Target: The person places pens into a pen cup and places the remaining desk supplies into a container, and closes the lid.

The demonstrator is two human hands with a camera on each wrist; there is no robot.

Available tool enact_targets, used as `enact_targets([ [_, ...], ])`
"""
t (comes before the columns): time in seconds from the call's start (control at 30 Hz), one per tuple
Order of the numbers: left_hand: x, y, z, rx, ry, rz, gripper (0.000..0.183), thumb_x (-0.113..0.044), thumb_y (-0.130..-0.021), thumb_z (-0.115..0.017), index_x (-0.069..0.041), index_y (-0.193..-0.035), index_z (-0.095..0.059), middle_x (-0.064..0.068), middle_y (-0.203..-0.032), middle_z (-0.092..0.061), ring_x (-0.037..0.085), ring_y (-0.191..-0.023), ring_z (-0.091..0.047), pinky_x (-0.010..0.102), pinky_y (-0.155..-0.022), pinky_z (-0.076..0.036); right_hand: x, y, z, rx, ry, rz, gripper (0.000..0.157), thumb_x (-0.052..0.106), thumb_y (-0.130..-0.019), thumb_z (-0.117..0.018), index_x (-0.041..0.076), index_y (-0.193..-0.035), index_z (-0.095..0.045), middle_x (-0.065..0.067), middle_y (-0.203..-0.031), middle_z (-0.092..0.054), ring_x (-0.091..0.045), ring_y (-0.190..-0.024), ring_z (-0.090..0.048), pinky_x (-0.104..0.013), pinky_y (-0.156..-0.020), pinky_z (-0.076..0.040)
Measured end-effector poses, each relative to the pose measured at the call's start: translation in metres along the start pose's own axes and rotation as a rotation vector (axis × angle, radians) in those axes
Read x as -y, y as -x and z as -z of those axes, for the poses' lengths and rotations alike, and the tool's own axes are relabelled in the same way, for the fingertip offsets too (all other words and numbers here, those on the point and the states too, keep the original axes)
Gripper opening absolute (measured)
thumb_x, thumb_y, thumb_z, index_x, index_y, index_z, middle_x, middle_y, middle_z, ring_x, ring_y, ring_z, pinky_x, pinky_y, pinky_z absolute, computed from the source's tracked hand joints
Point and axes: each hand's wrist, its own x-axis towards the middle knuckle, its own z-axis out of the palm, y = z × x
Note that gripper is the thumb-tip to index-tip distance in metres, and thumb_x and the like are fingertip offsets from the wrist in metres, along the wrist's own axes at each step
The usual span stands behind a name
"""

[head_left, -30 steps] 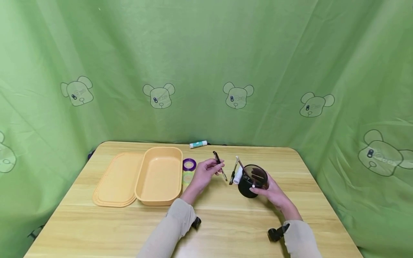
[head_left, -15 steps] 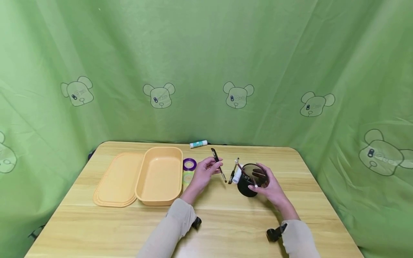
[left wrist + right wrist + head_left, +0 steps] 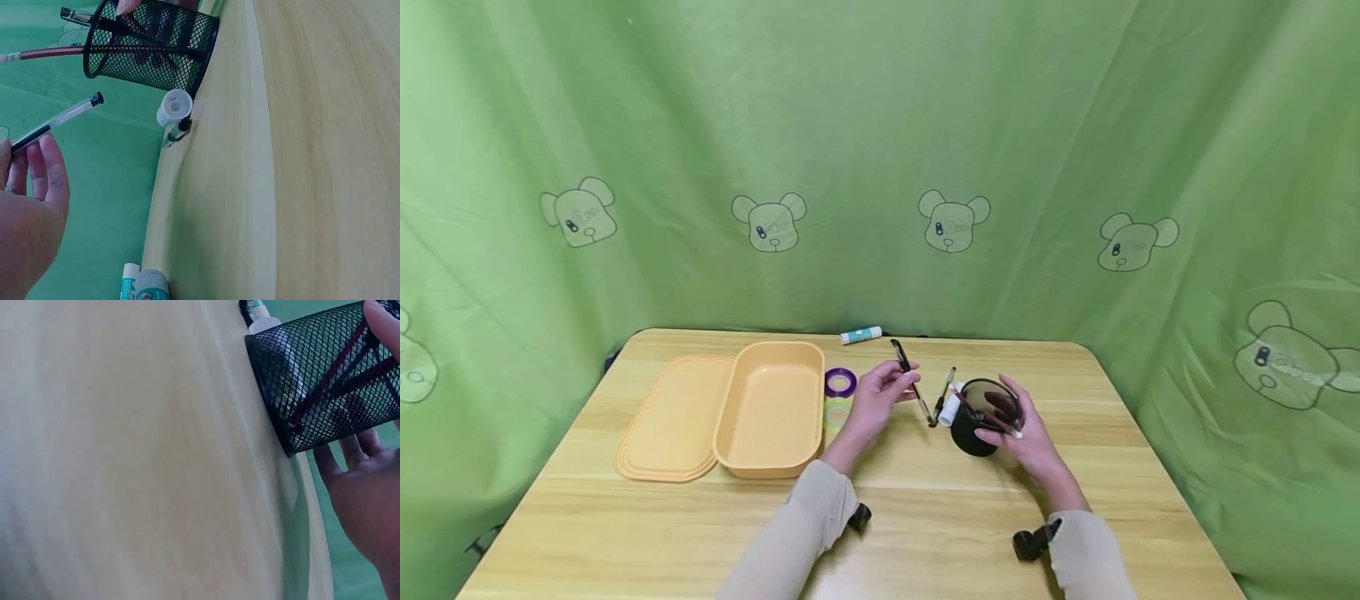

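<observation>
In the head view my left hand (image 3: 877, 400) pinches a black-ended pen (image 3: 914, 386) between thumb and fingers, slanted over the table. The left wrist view shows that pen's clear barrel (image 3: 69, 115). My right hand (image 3: 1028, 433) grips a black mesh pen cup (image 3: 973, 437) from its right side, thumb near the rim. Out of the cup's mouth stick a red pencil-like stick (image 3: 53, 54) with a white end and another pen (image 3: 76, 17). Lying on the table by the cup's left side are a white cylinder (image 3: 950, 410) and a second black pen (image 3: 940, 404).
To the left are a yellow-orange open box (image 3: 767, 417) and its lid (image 3: 673, 421). Purple (image 3: 840, 382) and green (image 3: 837, 413) tape rolls lie beside the box. A teal and white glue stick (image 3: 861, 335) lies at the table's back edge, before a green curtain (image 3: 865, 167).
My right hand and the cup have shifted slightly left, and the white-ended stick in the cup has swung to the right. The pen in my left hand has tilted slightly, its top end leftward.
</observation>
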Motion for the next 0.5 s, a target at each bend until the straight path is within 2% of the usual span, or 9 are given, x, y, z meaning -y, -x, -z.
enact_targets([
  [0.07,0.000,-0.001,-0.002,-0.010,0.003,-0.014,0.027,-0.010,-0.101,-0.066,0.009,-0.120,-0.065,0.024,-0.120,-0.071,0.012,-0.098,-0.072,0.038,-0.092,-0.063,0.000,0.000,0.000,0.003,-0.008,0.000,0.109,-0.003,-0.083,-0.082,0.021,-0.166,-0.016,-0.029,-0.161,-0.037,-0.046,-0.142,-0.043,-0.011,-0.101,-0.047],
  [0.17,0.000,-0.002,-0.005,-0.019,0.018,-0.037,0.028,-0.008,-0.101,-0.065,0.013,-0.121,-0.063,0.028,-0.121,-0.069,0.011,-0.096,-0.072,0.036,-0.090,-0.063,-0.001,-0.001,-0.001,0.010,-0.006,0.005,0.106,-0.003,-0.083,-0.082,0.018,-0.165,-0.019,-0.028,-0.161,-0.037,-0.047,-0.142,-0.042,-0.011,-0.102,-0.047],
  [0.3,-0.001,-0.002,-0.010,-0.012,0.038,-0.062,0.029,-0.008,-0.102,-0.064,0.013,-0.122,-0.063,0.032,-0.120,-0.068,0.010,-0.095,-0.072,0.035,-0.090,-0.063,-0.004,-0.002,-0.003,-0.017,0.041,0.014,0.098,-0.001,-0.081,-0.085,0.007,-0.160,-0.027,-0.028,-0.155,-0.044,-0.036,-0.137,-0.050,-0.009,-0.101,-0.046],
  [0.4,-0.001,-0.001,-0.014,-0.010,0.044,-0.072,0.028,-0.009,-0.102,-0.064,0.012,-0.121,-0.064,0.027,-0.120,-0.070,0.011,-0.096,-0.072,0.035,-0.091,-0.063,-0.006,-0.001,-0.003,-0.025,0.048,0.043,0.091,-0.002,-0.081,-0.085,0.001,-0.155,-0.031,-0.031,-0.151,-0.047,-0.026,-0.132,-0.054,-0.010,-0.100,-0.047],
  [0.5,-0.002,-0.001,-0.016,-0.015,0.050,-0.077,0.029,-0.010,-0.102,-0.065,0.013,-0.121,-0.063,0.022,-0.123,-0.070,0.011,-0.096,-0.072,0.035,-0.091,-0.063,-0.005,0.000,-0.003,-0.003,0.029,0.073,0.088,-0.005,-0.083,-0.082,0.000,-0.155,-0.032,-0.033,-0.151,-0.045,-0.028,-0.134,-0.055,-0.010,-0.101,-0.047],
])
